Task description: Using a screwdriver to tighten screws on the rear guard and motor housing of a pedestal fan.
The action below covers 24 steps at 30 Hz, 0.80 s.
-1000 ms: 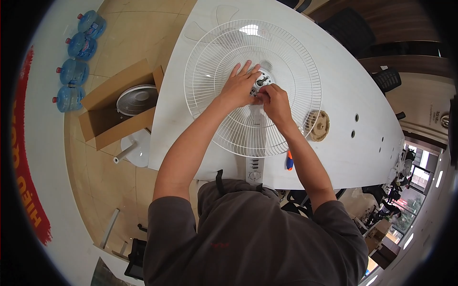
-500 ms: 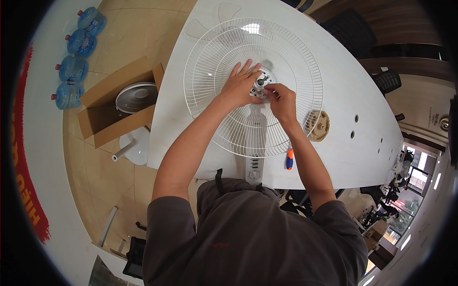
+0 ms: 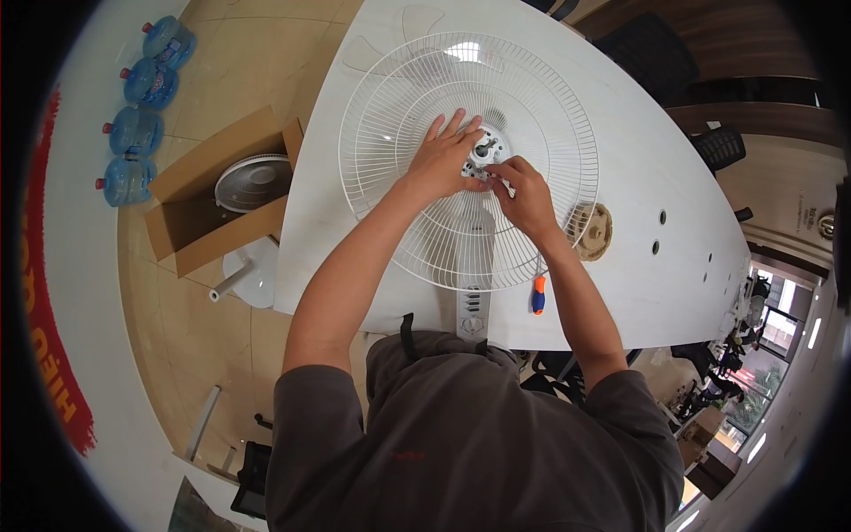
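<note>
Our left hand (image 3: 441,161) lies flat and open on the white wire fan guard (image 3: 390,115) resting on the white tabletop (image 3: 656,266), while our right hand (image 3: 525,191) pinches a small part, too tiny to identify, beside the central hub (image 3: 485,147), with an orange-handled screwdriver (image 3: 537,294) lying near the tabletop's edge.

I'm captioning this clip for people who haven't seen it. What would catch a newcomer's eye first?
The big white wire fan guard lying flat on the white table, with the left hand and right hand meeting at its hub. Then the orange-handled screwdriver at the table's near edge, and blue water jugs on the floor, far left.
</note>
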### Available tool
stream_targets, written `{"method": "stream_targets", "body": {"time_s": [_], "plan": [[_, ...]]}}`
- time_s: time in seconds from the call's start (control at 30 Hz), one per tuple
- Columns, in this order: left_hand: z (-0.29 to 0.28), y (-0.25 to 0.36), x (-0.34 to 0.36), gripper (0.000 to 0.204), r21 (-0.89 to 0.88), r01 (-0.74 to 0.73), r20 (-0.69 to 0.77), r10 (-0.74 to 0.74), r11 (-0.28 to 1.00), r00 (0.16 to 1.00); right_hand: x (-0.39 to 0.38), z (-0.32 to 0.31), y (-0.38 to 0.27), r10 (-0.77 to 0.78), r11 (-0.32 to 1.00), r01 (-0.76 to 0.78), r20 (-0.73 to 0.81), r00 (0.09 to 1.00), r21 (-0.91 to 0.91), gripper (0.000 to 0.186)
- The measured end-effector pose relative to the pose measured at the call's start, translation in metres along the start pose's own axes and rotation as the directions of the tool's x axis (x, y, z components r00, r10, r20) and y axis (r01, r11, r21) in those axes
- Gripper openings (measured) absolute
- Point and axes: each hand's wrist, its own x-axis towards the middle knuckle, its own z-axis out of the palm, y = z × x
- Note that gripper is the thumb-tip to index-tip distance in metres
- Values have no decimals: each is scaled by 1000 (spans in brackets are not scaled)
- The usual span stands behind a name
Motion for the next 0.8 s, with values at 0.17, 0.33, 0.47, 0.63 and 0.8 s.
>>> {"method": "stream_targets", "body": {"time_s": [0.17,0.33,0.47,0.63,0.8], "plan": [[0,-2,-2,101,7,-12,10,12,1000,1000,-17,-46,-7,156,988,-154,-178,972,24,17],[-5,-1,0,101,24,1,45,-2,1000,999,-131,-62,53,580,814,-446,-557,595,372,17],[-9,1,5,102,59,2,96,-8,998,995,-261,14,105,730,649,-760,-303,613,27,47],[-11,0,7,102,86,-11,122,1,996,992,-298,68,88,714,657,-748,-240,658,-95,69],[-13,-2,6,104,122,-16,150,-3,992,989,-290,71,90,779,529,-810,-233,582,-254,60]]}}
